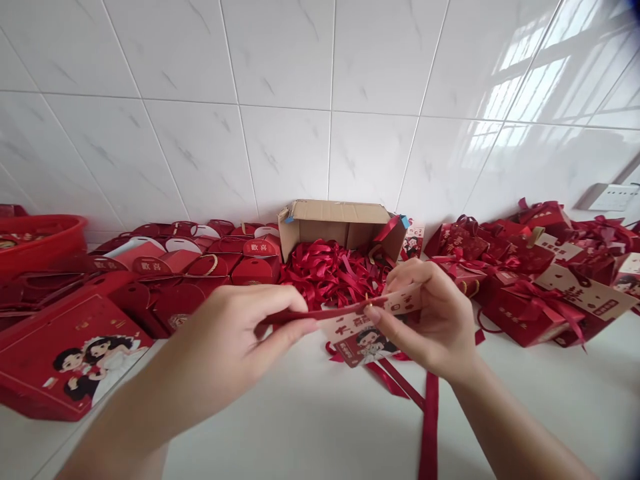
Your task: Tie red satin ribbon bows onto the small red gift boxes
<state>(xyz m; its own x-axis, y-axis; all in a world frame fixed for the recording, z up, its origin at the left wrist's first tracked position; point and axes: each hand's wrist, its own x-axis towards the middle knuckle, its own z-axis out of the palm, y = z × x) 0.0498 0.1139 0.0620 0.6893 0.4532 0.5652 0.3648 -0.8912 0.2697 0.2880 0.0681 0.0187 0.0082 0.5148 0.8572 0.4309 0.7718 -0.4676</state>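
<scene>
My left hand (235, 340) pinches one end of a dark red ribbon (320, 312) between thumb and fingers. My right hand (425, 313) grips a small paper tag (357, 333) printed with a cartoon couple, and the ribbon runs to it. The ribbon's long tails (429, 427) hang down over the white tabletop (320, 427) towards me. Both hands hover just above the table, in front of an open cardboard box (340, 223) full of loose red ribbons (333, 270).
Rows of red gift boxes (200, 257) lie at the back left, beside a red basin (37, 240) and a large flat red box (65, 353). Finished red boxes tied with ribbons and tags (545, 290) crowd the right. A white tiled wall stands behind.
</scene>
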